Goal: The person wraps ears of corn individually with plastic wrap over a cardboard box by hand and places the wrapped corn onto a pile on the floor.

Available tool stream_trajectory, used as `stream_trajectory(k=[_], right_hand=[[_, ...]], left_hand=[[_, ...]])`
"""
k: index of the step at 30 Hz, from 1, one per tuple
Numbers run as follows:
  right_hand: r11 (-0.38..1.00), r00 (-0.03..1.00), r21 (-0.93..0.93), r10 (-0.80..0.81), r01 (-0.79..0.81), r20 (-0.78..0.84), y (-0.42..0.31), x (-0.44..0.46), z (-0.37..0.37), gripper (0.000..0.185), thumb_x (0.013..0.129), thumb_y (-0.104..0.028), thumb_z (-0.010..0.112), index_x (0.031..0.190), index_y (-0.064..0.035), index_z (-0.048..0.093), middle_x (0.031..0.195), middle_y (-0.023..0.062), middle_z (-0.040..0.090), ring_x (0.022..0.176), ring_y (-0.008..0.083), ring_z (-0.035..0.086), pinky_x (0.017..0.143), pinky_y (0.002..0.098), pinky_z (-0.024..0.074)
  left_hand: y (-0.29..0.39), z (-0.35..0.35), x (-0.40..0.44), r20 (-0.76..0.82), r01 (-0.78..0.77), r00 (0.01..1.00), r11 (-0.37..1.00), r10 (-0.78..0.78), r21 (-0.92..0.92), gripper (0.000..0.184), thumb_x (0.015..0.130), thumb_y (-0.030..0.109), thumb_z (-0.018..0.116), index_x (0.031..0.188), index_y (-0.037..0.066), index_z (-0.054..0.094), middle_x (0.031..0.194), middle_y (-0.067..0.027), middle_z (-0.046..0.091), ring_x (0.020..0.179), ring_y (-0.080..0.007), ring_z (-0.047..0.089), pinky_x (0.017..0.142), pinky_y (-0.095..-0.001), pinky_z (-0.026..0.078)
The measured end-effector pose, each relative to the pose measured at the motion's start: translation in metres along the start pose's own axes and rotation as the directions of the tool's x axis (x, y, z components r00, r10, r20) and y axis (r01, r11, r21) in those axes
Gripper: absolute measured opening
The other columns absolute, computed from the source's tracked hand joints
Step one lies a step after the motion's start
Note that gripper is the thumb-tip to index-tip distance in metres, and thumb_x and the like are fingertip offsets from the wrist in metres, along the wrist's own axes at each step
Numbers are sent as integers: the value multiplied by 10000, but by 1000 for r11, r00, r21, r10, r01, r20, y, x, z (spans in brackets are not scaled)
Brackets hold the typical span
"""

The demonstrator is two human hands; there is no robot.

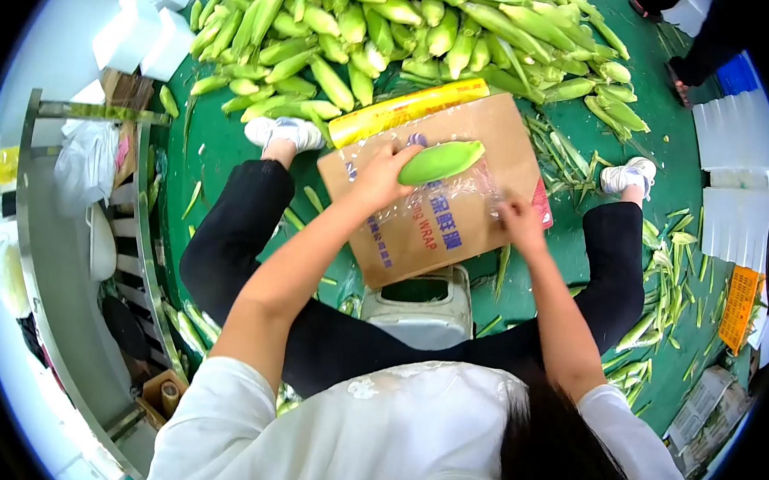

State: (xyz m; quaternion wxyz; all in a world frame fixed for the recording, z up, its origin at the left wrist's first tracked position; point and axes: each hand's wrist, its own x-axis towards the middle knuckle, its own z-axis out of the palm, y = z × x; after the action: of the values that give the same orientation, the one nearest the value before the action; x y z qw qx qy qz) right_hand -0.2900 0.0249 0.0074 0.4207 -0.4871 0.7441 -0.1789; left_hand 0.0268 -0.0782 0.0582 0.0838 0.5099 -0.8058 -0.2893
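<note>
My left hand (382,177) is closed around the lower end of a green ear of corn (442,162), which lies slantwise above a flat cardboard box (359,226) between my knees. Shiny clear plastic wrap (483,180) spreads over the box's top. At its right side, the fingers of my right hand (522,221) are pinched together, seemingly on an edge of that wrap. Along the box's far edge lies a glossy yellow roll (408,113), with film reaching from it toward me.
A large heap of corn ears (413,33) covers the green floor (172,220) ahead. Stripped husks (661,280) are scattered at right. A metal rack (144,262) stands at left, white foam boxes (737,141) at right. Another person's foot (678,80) is at upper right.
</note>
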Motion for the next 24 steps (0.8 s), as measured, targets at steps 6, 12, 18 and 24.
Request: stream_trajectory(k=[6,12,18,24], right_hand=[[853,882,246,-409,460,-234,-102,-18,-24,108,920,-143,620,906,-38,599,1205,117,632,1164,265,569,1040,394,406],[401,507,-377,-828,835,241,-125,46,37,679,763,-328,776,1357,-133,511,1260,85,578,1142,292,550,1002,445,423],[280,457,-448,-815,849,356,-137,68,30,761,745,-412,774,1425,-260,468,1202,62,571,1087,278,568,926,406,462],[369,483,-315,-730,874,483,-115,38,8,670,720,-351,793,1329,-194,561,1194,95,602,1094,335,572,933,426,467]], left_hand=[[22,13,-9,4,-21,1000,979,21,201,791,704,185,824,1412,283,486,1272,-152,510,1186,-333,495,998,-462,428],[-12,14,-91,-27,-417,897,866,440,276,609,735,261,784,1278,117,550,1265,-132,517,1169,-298,493,975,-440,391],[-41,19,-92,-139,-214,957,942,256,260,222,839,216,677,1006,117,570,1036,-77,551,1017,-274,540,925,-414,386],[-54,-35,-92,144,-208,961,960,237,-188,76,957,120,536,918,71,494,891,-148,574,878,-362,597,741,-419,478]])
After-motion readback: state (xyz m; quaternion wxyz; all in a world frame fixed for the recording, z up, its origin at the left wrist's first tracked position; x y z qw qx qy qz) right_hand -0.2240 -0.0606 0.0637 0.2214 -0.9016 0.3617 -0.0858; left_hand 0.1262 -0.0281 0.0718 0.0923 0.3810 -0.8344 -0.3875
